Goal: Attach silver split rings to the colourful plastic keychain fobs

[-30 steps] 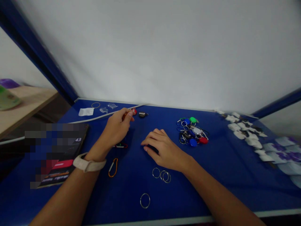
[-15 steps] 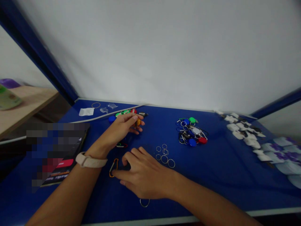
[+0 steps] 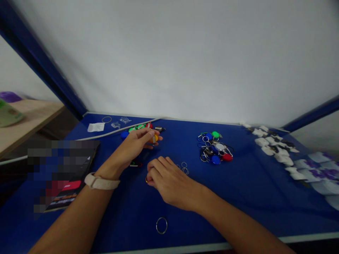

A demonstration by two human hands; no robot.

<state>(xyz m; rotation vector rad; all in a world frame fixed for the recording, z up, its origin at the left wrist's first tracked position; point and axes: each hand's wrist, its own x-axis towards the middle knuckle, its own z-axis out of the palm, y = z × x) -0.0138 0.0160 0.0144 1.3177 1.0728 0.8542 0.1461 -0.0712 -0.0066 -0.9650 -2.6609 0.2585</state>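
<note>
My left hand [image 3: 134, 144], with a pale band on its wrist, holds a yellow-orange round reel [image 3: 154, 137] between thumb and fingers. Closed fingers of my right hand [image 3: 172, 183] grip an orange carabiner [image 3: 146, 180], mostly hidden by them. Another carabiner [image 3: 136, 164], dark with red and green, lies below my left hand. Small split rings [image 3: 184, 164] show partly behind my right hand. One large metal ring [image 3: 161, 225] rests near the front edge. Beyond my left hand are green, red and blue reels [image 3: 141, 127], partly covered by it.
To the right lies a cluster of coloured reels with carabiners and rings [image 3: 219, 147]. Farther right are white pieces [image 3: 282, 158] and pale packs with purple marks [image 3: 321, 176]. A white cable [image 3: 113, 132] crosses the back left, near a dark printed booklet [image 3: 87, 169].
My right hand has picked up the orange carabiner from the table and moved up and right, closer to my left hand. The left hand keeps the reel, almost still.
</note>
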